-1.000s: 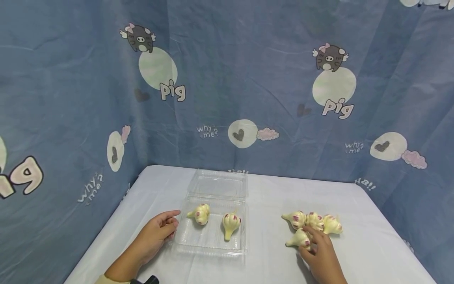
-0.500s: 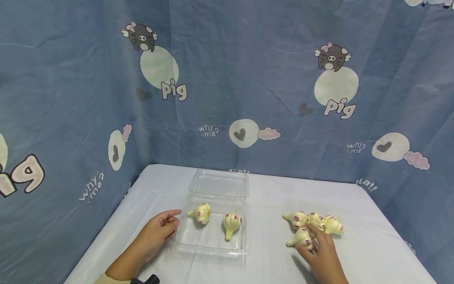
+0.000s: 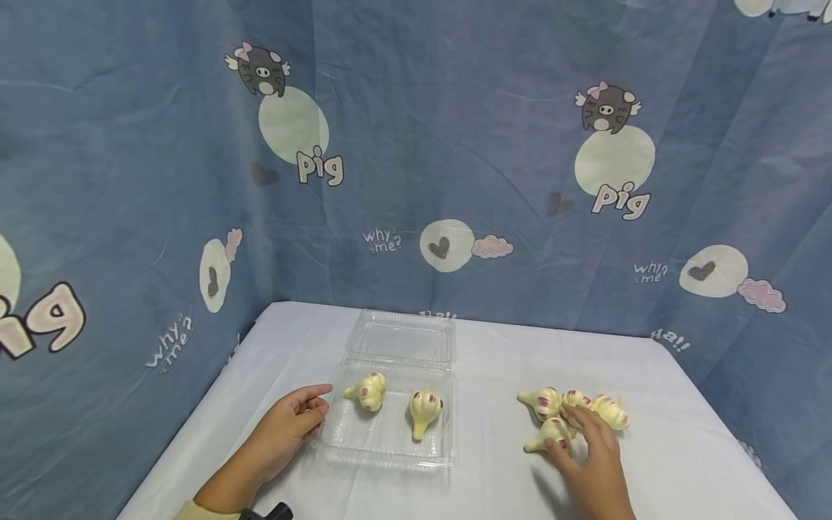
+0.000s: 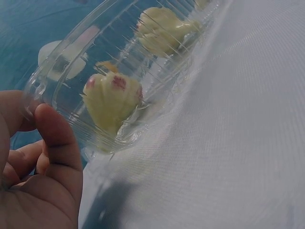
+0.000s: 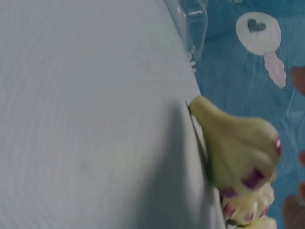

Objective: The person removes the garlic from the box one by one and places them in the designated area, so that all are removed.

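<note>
My left hand (image 3: pixel 286 433) is at the left edge of a clear plastic clamshell box (image 3: pixel 390 451); in the left wrist view its thumb and forefinger pinch the box's rim (image 4: pixel 40 88). The box lies with its lid (image 3: pixel 399 339) folded back. Inside are two garlic bulbs, one on the left (image 3: pixel 370 392) and one on the right (image 3: pixel 425 412). My right hand (image 3: pixel 594 462) hovers with parted fingers over the nearest garlic bulb (image 3: pixel 551 435) of a cluster. In the right wrist view, fingertips (image 5: pixel 298 78) show at the right edge, apart from that bulb (image 5: pixel 243 152).
Behind the nearest bulb several more lie close together, among them a left one (image 3: pixel 542 401) and a right one (image 3: pixel 611 412). A white cloth (image 3: pixel 487 433) covers the table. Blue printed curtains (image 3: pixel 403 144) stand along its back and sides.
The right hand's fingers have shifted slightly to the right and spread over the nearest bulb. That bulb has barely moved. My left hand stays at the box.
</note>
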The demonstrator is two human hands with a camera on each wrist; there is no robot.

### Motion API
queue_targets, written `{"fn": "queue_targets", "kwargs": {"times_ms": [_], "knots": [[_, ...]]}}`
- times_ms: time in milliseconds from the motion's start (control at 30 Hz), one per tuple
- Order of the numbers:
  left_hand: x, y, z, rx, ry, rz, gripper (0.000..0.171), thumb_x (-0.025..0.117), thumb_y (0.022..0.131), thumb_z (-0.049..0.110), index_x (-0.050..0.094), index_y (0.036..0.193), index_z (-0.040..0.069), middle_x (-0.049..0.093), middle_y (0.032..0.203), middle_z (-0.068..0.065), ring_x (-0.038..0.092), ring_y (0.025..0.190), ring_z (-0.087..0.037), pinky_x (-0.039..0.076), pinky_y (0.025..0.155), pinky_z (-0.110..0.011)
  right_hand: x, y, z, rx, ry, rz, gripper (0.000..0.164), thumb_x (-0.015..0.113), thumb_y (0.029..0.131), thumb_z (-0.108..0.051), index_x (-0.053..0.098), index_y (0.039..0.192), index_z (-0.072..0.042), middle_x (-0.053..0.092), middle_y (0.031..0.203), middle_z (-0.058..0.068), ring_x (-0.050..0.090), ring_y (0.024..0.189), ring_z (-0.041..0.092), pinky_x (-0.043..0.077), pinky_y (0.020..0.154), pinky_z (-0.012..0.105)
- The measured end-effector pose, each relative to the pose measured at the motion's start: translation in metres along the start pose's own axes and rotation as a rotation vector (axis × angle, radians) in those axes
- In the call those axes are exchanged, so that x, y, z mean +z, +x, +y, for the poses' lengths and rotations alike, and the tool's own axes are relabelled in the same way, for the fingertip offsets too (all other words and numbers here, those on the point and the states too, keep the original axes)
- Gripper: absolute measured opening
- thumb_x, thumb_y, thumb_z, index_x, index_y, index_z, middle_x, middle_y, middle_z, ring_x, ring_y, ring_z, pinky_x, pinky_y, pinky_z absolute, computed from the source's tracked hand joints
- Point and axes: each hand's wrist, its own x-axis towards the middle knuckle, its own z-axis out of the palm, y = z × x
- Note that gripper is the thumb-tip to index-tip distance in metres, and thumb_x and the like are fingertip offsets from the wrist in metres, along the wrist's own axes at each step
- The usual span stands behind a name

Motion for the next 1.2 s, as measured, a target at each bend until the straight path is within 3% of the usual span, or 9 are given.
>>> {"fn": "queue_targets", "kwargs": {"times_ms": [133,233,367,667,833,933,1000,1100,1200], "knots": [[0.000,0.000,0.000,-0.008,0.004,0.004,0.050,0.056,0.101,0.000,0.048,0.150,-0.004,0.056,0.100,-0.006,0.052,0.076,-0.012,0.048,0.062,-0.023,0.002,-0.002,-0.010,-0.053,0.019,0.120,0.059,0.088,0.080,-0.005,0.065,0.134,-0.005,0.057,0.144,0.014,0.043,0.139,0.026,0.021,0.115,0.014],[-0.001,0.000,0.000,-0.008,0.008,0.001,0.050,0.057,0.101,0.001,0.048,0.150,-0.004,0.056,0.101,-0.006,0.052,0.076,-0.012,0.049,0.062,-0.023,0.002,-0.003,-0.018,-0.079,0.023,0.122,0.057,0.088,0.080,-0.004,0.066,0.132,-0.005,0.058,0.143,0.013,0.043,0.139,0.026,0.015,0.109,0.002],[-0.001,0.000,-0.001,-0.003,0.001,-0.004,0.050,0.057,0.101,0.000,0.048,0.150,-0.004,0.056,0.101,-0.006,0.052,0.077,-0.012,0.049,0.063,-0.023,0.004,-0.003,-0.022,-0.133,0.030,0.098,0.058,0.088,0.079,-0.005,0.065,0.133,-0.004,0.060,0.140,0.017,0.045,0.136,0.035,0.013,0.111,0.004],[-0.001,0.001,-0.002,-0.005,0.011,-0.002,0.050,0.057,0.101,0.000,0.048,0.150,-0.004,0.057,0.101,-0.006,0.052,0.076,-0.012,0.050,0.063,-0.023,0.019,-0.003,-0.024,-0.263,0.054,0.048,0.075,0.090,0.073,-0.001,0.063,0.141,-0.015,0.061,0.140,0.011,0.047,0.133,0.022,0.023,0.112,0.006],[-0.001,0.005,-0.001,0.003,0.011,-0.015,0.049,0.055,0.103,0.001,0.047,0.151,-0.004,0.057,0.103,-0.006,0.053,0.078,-0.011,0.052,0.066,-0.024,0.026,-0.002,-0.034,-0.315,0.043,-0.004,0.072,0.091,0.073,-0.003,0.063,0.138,-0.013,0.063,0.138,0.007,0.049,0.132,0.029,0.016,0.113,0.008],[-0.001,0.005,-0.001,0.001,0.008,-0.014,0.049,0.055,0.103,0.001,0.047,0.151,-0.004,0.057,0.103,-0.006,0.053,0.079,-0.011,0.052,0.066,-0.024,0.031,-0.002,-0.041,-0.342,0.021,-0.022,0.071,0.092,0.071,-0.005,0.064,0.136,-0.012,0.066,0.134,0.007,0.053,0.129,0.029,0.022,0.112,0.014],[-0.001,0.005,-0.001,-0.007,0.008,-0.011,0.049,0.055,0.103,0.001,0.048,0.151,-0.003,0.057,0.104,-0.006,0.053,0.079,-0.011,0.052,0.067,-0.024,0.034,-0.003,-0.045,-0.358,-0.002,-0.042,0.071,0.093,0.070,-0.006,0.066,0.135,-0.012,0.067,0.133,0.005,0.056,0.127,0.027,0.035,0.110,0.020],[0.000,0.004,-0.001,-0.021,0.008,-0.006,0.049,0.055,0.103,0.001,0.048,0.151,-0.003,0.057,0.104,-0.006,0.054,0.080,-0.012,0.053,0.067,-0.024,0.038,-0.004,-0.052,-0.364,-0.022,-0.101,0.069,0.093,0.072,-0.009,0.066,0.135,-0.014,0.066,0.134,-0.001,0.059,0.125,0.024,0.051,0.100,0.033],[-0.001,0.003,-0.002,-0.025,0.007,0.003,0.049,0.055,0.102,0.000,0.049,0.150,-0.003,0.057,0.104,-0.006,0.054,0.080,-0.012,0.052,0.067,-0.024,0.042,-0.003,-0.058,-0.355,-0.006,-0.184,0.069,0.092,0.075,-0.010,0.064,0.138,-0.017,0.064,0.135,-0.005,0.061,0.124,0.021,0.057,0.096,0.042]]}}
